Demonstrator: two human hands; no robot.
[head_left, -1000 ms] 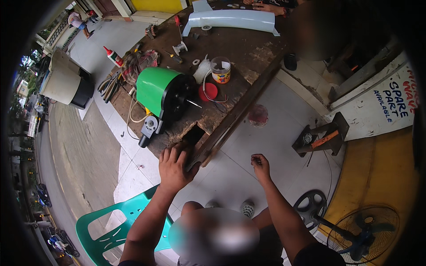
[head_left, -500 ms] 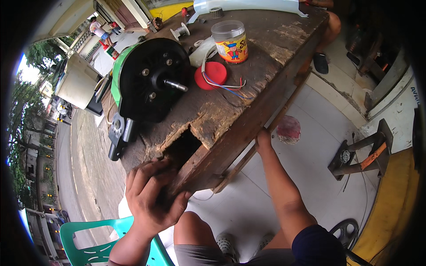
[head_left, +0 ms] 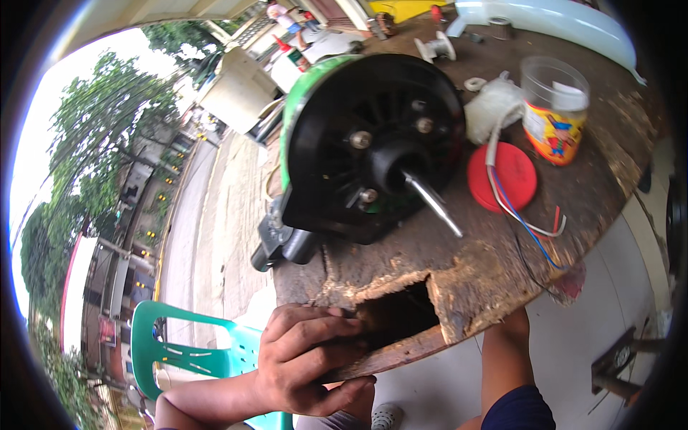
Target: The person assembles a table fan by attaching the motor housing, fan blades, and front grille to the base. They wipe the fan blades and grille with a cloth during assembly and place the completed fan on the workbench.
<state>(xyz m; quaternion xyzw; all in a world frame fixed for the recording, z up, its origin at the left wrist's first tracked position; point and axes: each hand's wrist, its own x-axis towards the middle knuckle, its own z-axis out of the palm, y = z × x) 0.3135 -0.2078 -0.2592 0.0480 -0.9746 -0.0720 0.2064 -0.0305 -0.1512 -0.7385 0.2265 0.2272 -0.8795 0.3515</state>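
The worn wooden bench (head_left: pixel 494 279) is being gripped at its broken near edge – the left hand (head_left: pixel 304 358) is clenching the splintered lip beside the hole (head_left: pixel 394 315), while the right hand's grip is hidden underneath, so I cannot tell its state. The fan motor (head_left: pixel 365 143) is sitting near that edge – any lifting looks best kept level and slow

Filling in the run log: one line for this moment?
left hand: grips broken edge of wooden table | right hand: hidden under table | fan motor: on table, shaft toward camera | red lid: beside it
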